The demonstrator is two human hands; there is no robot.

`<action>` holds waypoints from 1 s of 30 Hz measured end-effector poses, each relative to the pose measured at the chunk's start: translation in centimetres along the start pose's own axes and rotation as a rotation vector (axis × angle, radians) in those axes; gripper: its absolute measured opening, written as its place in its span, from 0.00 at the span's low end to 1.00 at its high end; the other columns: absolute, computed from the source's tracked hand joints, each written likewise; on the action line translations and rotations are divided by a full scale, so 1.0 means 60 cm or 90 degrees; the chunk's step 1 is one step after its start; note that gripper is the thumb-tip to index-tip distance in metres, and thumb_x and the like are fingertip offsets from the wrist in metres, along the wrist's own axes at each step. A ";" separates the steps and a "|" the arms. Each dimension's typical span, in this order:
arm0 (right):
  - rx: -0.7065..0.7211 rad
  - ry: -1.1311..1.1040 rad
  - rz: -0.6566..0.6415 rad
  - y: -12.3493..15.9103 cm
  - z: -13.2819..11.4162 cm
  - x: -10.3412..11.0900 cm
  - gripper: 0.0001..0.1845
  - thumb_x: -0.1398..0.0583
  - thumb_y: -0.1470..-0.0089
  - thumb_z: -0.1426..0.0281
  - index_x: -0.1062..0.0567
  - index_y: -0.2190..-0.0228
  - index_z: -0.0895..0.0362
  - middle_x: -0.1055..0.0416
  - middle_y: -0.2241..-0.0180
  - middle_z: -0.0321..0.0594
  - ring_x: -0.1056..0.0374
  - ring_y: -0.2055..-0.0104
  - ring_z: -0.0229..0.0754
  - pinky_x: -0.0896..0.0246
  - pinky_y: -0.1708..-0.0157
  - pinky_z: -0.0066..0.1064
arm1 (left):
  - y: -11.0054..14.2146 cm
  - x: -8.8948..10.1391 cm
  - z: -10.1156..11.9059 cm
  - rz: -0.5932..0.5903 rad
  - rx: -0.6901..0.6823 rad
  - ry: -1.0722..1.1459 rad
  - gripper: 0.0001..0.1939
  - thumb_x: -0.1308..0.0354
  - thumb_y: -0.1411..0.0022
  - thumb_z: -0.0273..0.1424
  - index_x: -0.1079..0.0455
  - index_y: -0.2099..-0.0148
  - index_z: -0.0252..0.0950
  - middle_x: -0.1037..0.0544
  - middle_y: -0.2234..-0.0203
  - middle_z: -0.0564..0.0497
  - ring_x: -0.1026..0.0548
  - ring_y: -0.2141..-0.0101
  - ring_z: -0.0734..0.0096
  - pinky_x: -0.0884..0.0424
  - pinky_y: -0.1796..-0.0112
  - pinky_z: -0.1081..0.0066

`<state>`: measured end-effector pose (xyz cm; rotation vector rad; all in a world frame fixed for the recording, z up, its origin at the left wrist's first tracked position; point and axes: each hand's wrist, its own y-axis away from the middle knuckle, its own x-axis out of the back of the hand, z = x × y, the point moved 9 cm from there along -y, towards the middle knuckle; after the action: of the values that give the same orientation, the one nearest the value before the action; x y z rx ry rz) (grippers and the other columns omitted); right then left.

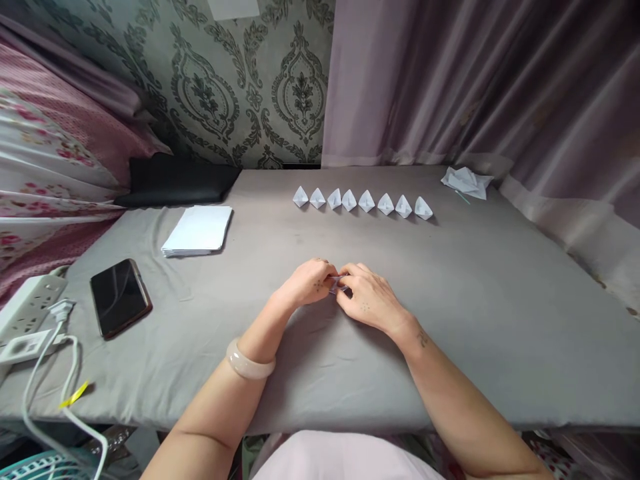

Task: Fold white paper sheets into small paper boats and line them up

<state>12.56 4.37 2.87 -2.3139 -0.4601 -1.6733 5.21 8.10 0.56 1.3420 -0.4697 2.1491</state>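
Both hands meet at the middle of the grey cloth-covered table (450, 347). My left hand (307, 283) and my right hand (367, 297) are closed with their fingertips pinching a small folded piece of paper (338, 283) between them; most of it is hidden by the fingers. A pale bangle (249, 363) sits on my left wrist. Beyond the hands, a row of several small white folded paper boats (365, 201) stands across the far side of the table.
A stack of white paper sheets (199, 231) lies at the back left, a black phone (120, 297) nearer left. A white power strip (27, 313) with a cable is at the left edge. Crumpled paper scraps (467, 181) lie at the back right. A black pad (175, 180) lies behind.
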 end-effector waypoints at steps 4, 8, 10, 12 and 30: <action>0.007 0.016 -0.032 -0.003 0.000 -0.003 0.16 0.50 0.37 0.68 0.23 0.64 0.54 0.28 0.56 0.38 0.35 0.55 0.40 0.44 0.64 0.30 | 0.004 0.000 -0.002 0.002 -0.003 0.024 0.12 0.52 0.40 0.24 0.27 0.66 0.36 0.24 0.70 0.47 0.27 0.67 0.67 0.37 0.68 0.73; -0.003 0.066 -0.048 -0.010 -0.003 -0.010 0.13 0.48 0.38 0.69 0.24 0.66 0.54 0.28 0.56 0.39 0.35 0.54 0.42 0.44 0.63 0.31 | 0.007 0.002 -0.007 0.023 0.018 0.061 0.13 0.54 0.42 0.21 0.29 0.63 0.36 0.24 0.71 0.49 0.29 0.69 0.69 0.39 0.71 0.74; -0.015 0.086 -0.049 -0.015 -0.004 -0.014 0.11 0.46 0.40 0.69 0.24 0.67 0.55 0.28 0.57 0.40 0.34 0.54 0.42 0.43 0.63 0.32 | 0.008 0.004 -0.010 0.039 0.033 0.094 0.14 0.55 0.42 0.21 0.31 0.59 0.36 0.24 0.72 0.51 0.29 0.71 0.70 0.40 0.73 0.74; -0.032 0.096 -0.048 -0.020 -0.003 -0.016 0.10 0.46 0.40 0.68 0.24 0.67 0.55 0.28 0.58 0.41 0.34 0.55 0.43 0.43 0.64 0.32 | 0.009 0.006 -0.012 0.043 0.045 0.129 0.14 0.55 0.43 0.21 0.33 0.57 0.36 0.25 0.73 0.52 0.30 0.72 0.70 0.40 0.73 0.74; -0.081 0.062 -0.094 -0.026 0.001 -0.018 0.12 0.48 0.38 0.67 0.24 0.63 0.55 0.30 0.56 0.42 0.35 0.52 0.43 0.42 0.61 0.31 | 0.043 0.020 -0.008 0.033 0.104 0.133 0.08 0.50 0.44 0.28 0.31 0.62 0.38 0.24 0.69 0.51 0.29 0.69 0.69 0.38 0.71 0.73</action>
<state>11.70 5.72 1.88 -2.3235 -0.5298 -1.9275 2.87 6.69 1.40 1.1825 -0.2527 2.3829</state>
